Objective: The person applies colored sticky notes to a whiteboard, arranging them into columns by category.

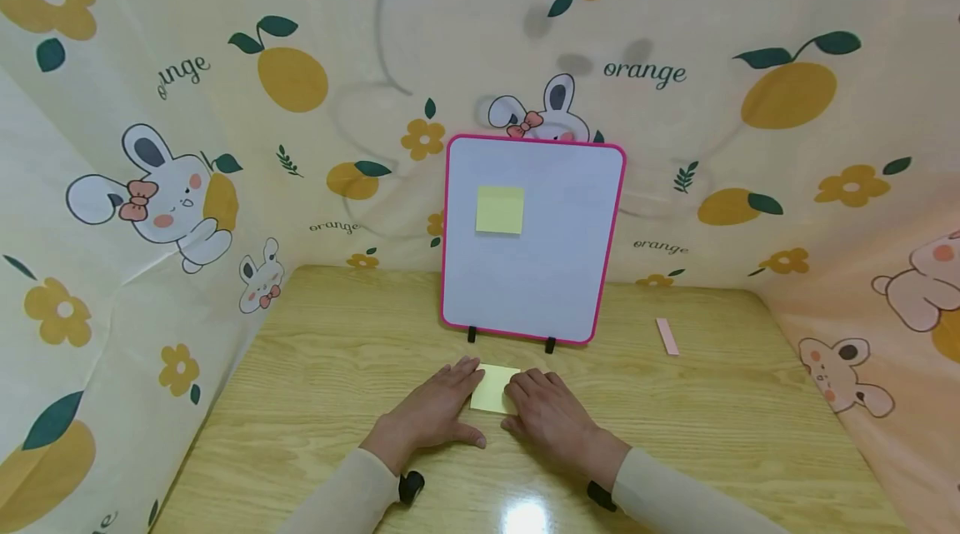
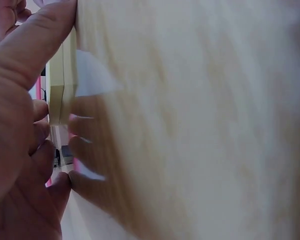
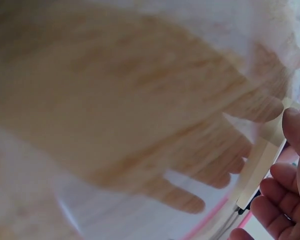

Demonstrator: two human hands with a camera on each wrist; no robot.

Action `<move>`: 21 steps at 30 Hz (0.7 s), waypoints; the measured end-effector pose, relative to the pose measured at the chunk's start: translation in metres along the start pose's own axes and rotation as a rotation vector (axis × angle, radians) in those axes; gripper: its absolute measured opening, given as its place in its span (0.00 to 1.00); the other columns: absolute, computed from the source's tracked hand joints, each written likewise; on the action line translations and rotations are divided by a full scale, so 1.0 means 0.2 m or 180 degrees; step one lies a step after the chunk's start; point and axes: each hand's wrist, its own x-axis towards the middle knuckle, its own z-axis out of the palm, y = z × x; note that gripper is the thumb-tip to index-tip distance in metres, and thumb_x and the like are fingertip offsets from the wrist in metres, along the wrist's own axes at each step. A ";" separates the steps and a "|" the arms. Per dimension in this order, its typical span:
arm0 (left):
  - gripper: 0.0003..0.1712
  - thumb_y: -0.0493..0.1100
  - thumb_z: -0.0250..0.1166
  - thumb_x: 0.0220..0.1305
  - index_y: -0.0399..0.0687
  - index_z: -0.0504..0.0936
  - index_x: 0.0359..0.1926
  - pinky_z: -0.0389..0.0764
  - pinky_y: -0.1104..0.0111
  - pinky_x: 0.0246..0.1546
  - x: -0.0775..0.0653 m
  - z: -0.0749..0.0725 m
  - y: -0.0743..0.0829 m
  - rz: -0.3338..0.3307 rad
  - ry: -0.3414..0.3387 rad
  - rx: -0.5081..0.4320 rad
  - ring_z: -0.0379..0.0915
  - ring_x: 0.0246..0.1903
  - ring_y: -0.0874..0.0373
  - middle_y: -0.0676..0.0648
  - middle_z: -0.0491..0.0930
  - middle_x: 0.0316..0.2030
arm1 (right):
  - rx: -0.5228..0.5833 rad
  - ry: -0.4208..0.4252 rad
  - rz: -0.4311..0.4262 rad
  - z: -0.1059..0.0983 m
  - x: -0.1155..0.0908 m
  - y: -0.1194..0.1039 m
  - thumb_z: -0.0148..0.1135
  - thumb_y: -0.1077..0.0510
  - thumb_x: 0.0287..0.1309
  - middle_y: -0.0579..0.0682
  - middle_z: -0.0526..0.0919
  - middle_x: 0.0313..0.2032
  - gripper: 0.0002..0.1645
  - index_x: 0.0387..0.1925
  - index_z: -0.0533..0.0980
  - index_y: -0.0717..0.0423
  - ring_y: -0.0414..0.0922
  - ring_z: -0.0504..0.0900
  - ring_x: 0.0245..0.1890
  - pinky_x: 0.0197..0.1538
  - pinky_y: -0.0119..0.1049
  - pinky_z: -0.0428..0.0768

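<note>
A pale yellow sticky note pad (image 1: 492,389) lies on the wooden table between my two hands; both wrist views show its thickness edge-on. My left hand (image 1: 431,411) rests along the pad's left side with extended fingers touching its edge, the thumb stretched out below and apart from it. With bent fingers over its right edge and the thumb at the lower right corner, my right hand (image 1: 551,417) pinches the pad. Behind them a whiteboard (image 1: 536,267) with a pink frame stands upright, carrying one yellow-green sticky note (image 1: 500,210) at its upper left.
Two black feet (image 1: 551,345) support the whiteboard's lower edge. A narrow pink strip (image 1: 667,336) lies on the table (image 1: 337,334) to the right. Printed cloth (image 1: 660,159) with rabbits and oranges encloses the back and both sides.
</note>
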 end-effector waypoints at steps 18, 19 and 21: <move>0.65 0.76 0.68 0.58 0.44 0.57 0.83 0.53 0.56 0.84 0.01 0.01 -0.02 0.0040 -0.0025 0.0165 0.45 0.84 0.50 0.45 0.51 0.84 | 0.0030 0.0037 0.0033 0.02 0.01 0.02 0.68 0.41 0.69 0.46 0.84 0.51 0.21 0.49 0.78 0.51 0.46 0.80 0.51 0.50 0.44 0.82; 0.65 0.77 0.68 0.58 0.44 0.57 0.83 0.53 0.56 0.84 0.01 0.01 -0.02 0.0046 -0.0030 0.0161 0.45 0.84 0.50 0.45 0.52 0.84 | 0.0038 0.0046 0.0036 0.02 0.01 0.03 0.68 0.41 0.68 0.46 0.84 0.51 0.21 0.49 0.78 0.51 0.46 0.80 0.51 0.50 0.44 0.82; 0.65 0.77 0.68 0.58 0.44 0.57 0.83 0.52 0.56 0.84 0.01 0.01 -0.02 0.0050 -0.0048 0.0160 0.44 0.84 0.50 0.45 0.51 0.84 | 0.0053 0.0062 0.0036 0.02 0.01 0.03 0.69 0.41 0.68 0.46 0.84 0.50 0.21 0.49 0.78 0.51 0.46 0.80 0.51 0.50 0.44 0.82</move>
